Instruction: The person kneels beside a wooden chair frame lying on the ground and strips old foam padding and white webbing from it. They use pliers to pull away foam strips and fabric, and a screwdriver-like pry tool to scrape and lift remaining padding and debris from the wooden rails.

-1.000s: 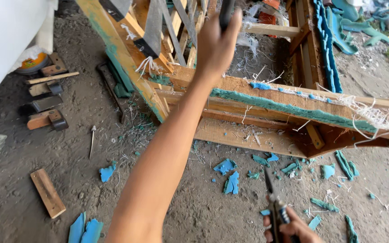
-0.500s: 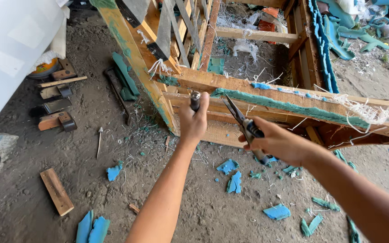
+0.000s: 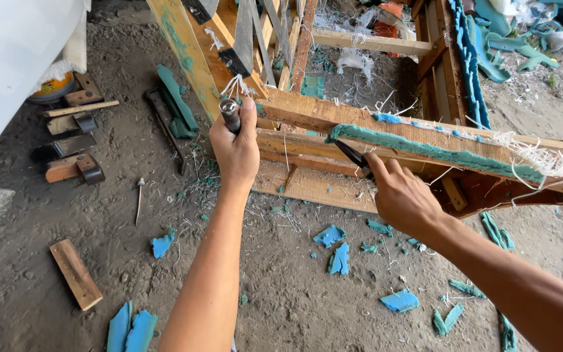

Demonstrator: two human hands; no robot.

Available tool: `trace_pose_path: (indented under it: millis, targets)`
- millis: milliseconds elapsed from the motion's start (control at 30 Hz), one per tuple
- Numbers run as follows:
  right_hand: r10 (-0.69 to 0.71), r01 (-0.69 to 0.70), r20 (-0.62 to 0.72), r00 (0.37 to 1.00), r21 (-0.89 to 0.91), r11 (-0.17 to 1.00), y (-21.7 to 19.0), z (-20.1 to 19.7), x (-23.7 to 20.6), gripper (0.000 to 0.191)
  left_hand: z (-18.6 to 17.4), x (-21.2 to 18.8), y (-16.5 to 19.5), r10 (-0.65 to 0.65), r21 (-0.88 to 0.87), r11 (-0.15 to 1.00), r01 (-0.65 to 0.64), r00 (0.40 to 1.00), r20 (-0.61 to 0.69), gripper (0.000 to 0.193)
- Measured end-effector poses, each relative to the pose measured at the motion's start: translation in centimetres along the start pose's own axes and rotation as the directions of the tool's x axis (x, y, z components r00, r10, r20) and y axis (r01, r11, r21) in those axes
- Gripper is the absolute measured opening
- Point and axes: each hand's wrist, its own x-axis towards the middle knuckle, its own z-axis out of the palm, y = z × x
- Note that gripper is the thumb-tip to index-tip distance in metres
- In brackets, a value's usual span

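Bare packed dirt [image 3: 281, 306] makes the floor, littered with teal foam scraps [image 3: 340, 257] and pale fibre threads. Left of the hands, a white sheet [image 3: 8, 58] hangs over an orange tub [image 3: 53, 88], with wood offcuts [image 3: 66, 140] lying beside it and a short plank [image 3: 76, 274] nearer to me. Beyond the hands, further right, more teal foam strips [image 3: 509, 45] are heaped on the ground. Soft daylight falls evenly, casting no hard shadows.

Frame [image 3: 307, 117]: bare rough wood. Strip [image 3: 425, 148]: teal foam, crumbly. Tool handle [image 3: 230, 115]: dull metal. Ground [image 3: 294, 306]: gritty dirt.
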Motion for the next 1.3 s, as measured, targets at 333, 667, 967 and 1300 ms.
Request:
trace_pose_path:
  millis: [333, 667, 967, 1300]
  targets:
    - [-0.093, -0.155, 0.576, 0.812, 0.365, 0.918, 3.0, -4.5, 0.5, 0.039, 0.3, 1.4, 2.3, 0.055, -0.076, 0.996, -0.051, 0.997, 0.061, 0.043]
    - [0.024, 0.047, 0.567, 0.823, -0.111, 0.993, 1.5, -15.1, 8.8, 0.025, 2.0, 1.8, 2.7, 0.058, -0.189, 0.981, -0.043, 0.996, 0.075, 0.046]
    - [0.191, -0.097, 0.626, 0.756, -0.182, 0.979, -3.0, -15.7, 12.3, 0.026, 3.9, 1.6, 2.2, 0.05, -0.149, 0.988, -0.029, 0.989, 0.141, 0.05]
    - [-0.026, 0.281, 0.38, 0.924, -0.635, 0.72, -0.9, -11.8, 9.4, 0.038, 4.2, 2.0, 2.2, 0.009, -0.108, 0.994, 0.008, 0.988, 0.153, 0.05]
